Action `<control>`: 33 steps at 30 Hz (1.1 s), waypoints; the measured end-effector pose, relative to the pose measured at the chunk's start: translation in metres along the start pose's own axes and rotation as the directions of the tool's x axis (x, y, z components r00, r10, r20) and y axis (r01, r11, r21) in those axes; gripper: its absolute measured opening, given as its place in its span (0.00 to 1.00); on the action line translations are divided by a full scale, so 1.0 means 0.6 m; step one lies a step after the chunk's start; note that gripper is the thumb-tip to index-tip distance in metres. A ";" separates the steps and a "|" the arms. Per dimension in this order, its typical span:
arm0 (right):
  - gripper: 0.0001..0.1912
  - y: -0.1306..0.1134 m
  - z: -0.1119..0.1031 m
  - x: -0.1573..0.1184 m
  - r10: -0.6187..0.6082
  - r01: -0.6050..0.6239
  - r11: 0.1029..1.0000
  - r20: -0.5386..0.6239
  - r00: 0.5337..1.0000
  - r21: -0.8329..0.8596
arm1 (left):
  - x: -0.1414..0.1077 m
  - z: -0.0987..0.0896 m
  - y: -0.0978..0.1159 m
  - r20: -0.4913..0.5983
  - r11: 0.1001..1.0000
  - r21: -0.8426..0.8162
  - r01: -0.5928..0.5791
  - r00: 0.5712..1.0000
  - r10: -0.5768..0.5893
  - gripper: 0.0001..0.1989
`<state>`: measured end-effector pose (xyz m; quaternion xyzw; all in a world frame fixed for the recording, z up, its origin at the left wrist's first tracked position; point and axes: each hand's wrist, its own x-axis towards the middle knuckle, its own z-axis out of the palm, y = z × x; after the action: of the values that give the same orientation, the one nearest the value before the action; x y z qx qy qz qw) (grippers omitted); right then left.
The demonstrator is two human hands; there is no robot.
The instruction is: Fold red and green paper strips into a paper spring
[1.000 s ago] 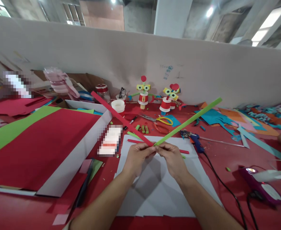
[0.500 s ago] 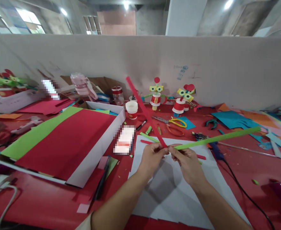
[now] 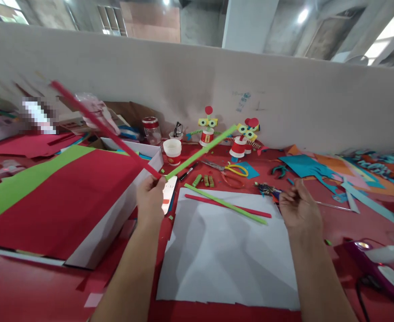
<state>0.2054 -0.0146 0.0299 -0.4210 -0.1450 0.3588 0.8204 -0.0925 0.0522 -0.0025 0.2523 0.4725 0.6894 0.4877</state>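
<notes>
A red strip (image 3: 106,129) and a green strip (image 3: 200,152) meet end to end in a wide V, held up off the desk (image 3: 32,290) to the left of the white sheet's far left corner; the red arm slants up to the left, the green up to the right. The fingers of the left hand (image 3: 151,201) grip them at the joint. The right hand (image 3: 301,208) is raised by the sheet's far right corner, its fingers loosely bent and released, partly hiding a blue glue gun (image 3: 275,193). On the white sheet (image 3: 224,259), near its far edge, a second red strip (image 3: 200,199) and a second green strip (image 3: 210,197) lie crossed. Just past that edge are green pleated paper springs (image 3: 206,180), scissors (image 3: 219,167) with yellow and orange handles, and a black pen (image 3: 186,174). A phone (image 3: 169,197) lies behind the left hand, and a white box (image 3: 119,223) bearing red and green paper stands farther left. Toward the desk's far edge, before the pale partition (image 3: 197,76), are a paper cup (image 3: 173,152), a red-lidded jar (image 3: 152,132) and cup figures (image 3: 207,134) with yellow-framed eyes. Blue paper (image 3: 307,165) is spread at the far right, a purple power strip (image 3: 351,255) nearer.
</notes>
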 end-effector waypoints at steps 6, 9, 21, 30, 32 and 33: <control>0.19 0.070 0.016 -0.063 0.129 -0.012 0.914 0.263 0.956 -0.405 | -0.056 0.041 -0.019 0.233 0.923 -0.141 0.358 0.918 -0.321 0.07; 0.18 0.104 0.028 -0.106 0.248 0.072 0.824 0.473 0.845 -0.561 | -0.078 0.052 -0.031 0.347 0.872 -0.087 0.481 0.835 -0.426 0.07; 0.10 0.122 0.026 -0.131 0.251 0.186 0.762 0.548 0.798 -0.620 | -0.130 0.062 -0.053 0.489 0.872 0.092 0.481 0.741 -0.461 0.08; 0.10 0.118 0.028 -0.141 0.133 0.262 0.710 0.490 0.861 -0.654 | -0.128 0.062 -0.053 0.424 0.884 0.124 0.451 0.781 -0.458 0.08; 0.11 0.119 0.026 -0.142 0.144 0.245 0.716 0.481 0.865 -0.653 | -0.129 0.062 -0.051 0.427 0.881 0.114 0.459 0.778 -0.461 0.10; 0.11 0.120 0.025 -0.141 0.158 0.223 0.729 0.475 0.866 -0.648 | -0.129 0.062 -0.050 0.432 0.879 0.110 0.465 0.774 -0.463 0.11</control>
<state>0.1045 -0.0383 -0.0127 -0.5822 -0.4813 0.3610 0.5469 -0.0187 -0.0006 -0.0050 0.2781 0.3944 0.4722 0.7376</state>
